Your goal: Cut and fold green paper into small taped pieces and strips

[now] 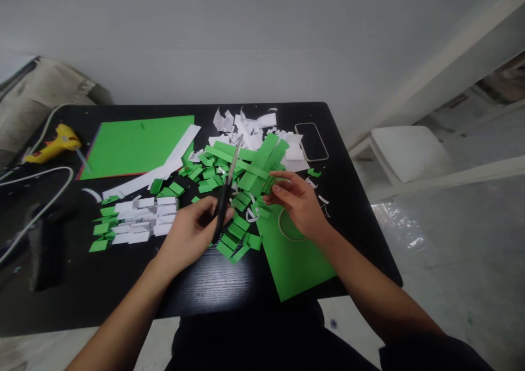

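Blk table (176, 300): cluttered w/ cut paper. Green sheet (297, 275) lay at its near R side, partly under R forearm. R hand (305, 207) was over sheet's far end, thumb & fingers slightly parted at paper; whether they pinched any could not be told. L hand (188, 231) was wrapped round handles of scissors (223, 201), blades approx. together, pointing away & slightly R. Green strips (266, 149) lay just beyond & L of R fingertips, mostly R of blades (long axes mixed: some away-and-R, others crosswise); R hand was nearer. Small green pcs (209, 184) lay scattered adj.
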`<act>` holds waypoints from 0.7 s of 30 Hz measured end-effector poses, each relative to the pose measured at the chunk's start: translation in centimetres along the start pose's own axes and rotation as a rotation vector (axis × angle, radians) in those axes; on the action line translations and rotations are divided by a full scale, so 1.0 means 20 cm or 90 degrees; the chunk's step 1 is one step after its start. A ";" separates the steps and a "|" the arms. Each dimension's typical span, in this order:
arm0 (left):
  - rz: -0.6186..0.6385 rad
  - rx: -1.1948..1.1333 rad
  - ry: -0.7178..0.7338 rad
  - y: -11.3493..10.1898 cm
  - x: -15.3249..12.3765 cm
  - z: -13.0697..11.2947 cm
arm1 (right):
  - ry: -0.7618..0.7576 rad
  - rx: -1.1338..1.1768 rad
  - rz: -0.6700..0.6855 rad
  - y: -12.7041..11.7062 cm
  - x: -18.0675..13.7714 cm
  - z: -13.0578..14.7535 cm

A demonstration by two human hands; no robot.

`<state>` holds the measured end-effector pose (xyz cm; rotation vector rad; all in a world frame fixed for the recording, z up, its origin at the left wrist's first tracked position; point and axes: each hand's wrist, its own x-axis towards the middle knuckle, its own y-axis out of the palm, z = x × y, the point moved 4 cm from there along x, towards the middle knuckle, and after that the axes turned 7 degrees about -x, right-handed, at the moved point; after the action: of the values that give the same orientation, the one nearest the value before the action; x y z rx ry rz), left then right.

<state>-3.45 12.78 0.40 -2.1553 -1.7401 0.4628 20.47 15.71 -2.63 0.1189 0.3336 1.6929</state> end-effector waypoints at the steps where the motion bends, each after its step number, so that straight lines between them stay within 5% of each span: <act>1: 0.005 0.002 -0.004 -0.02 -0.03 -0.01 | 0.001 0.001 0.001 0.00 0.00 0.00; 5: 0.011 0.053 -0.013 -0.09 -0.19 0.01 | -0.010 0.007 0.005 0.01 0.01 -0.02; 12: -0.019 0.190 -0.017 -0.32 -0.47 0.25 | -0.012 -0.030 0.000 0.02 0.02 -0.04; 21: -0.001 0.271 -0.050 -0.60 -0.61 0.37 | 0.019 -0.035 0.005 0.07 -0.05 0.01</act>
<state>-19.71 3.59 -0.20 -1.8526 -1.5130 0.8426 19.44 14.67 -1.87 0.0542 0.3098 1.7110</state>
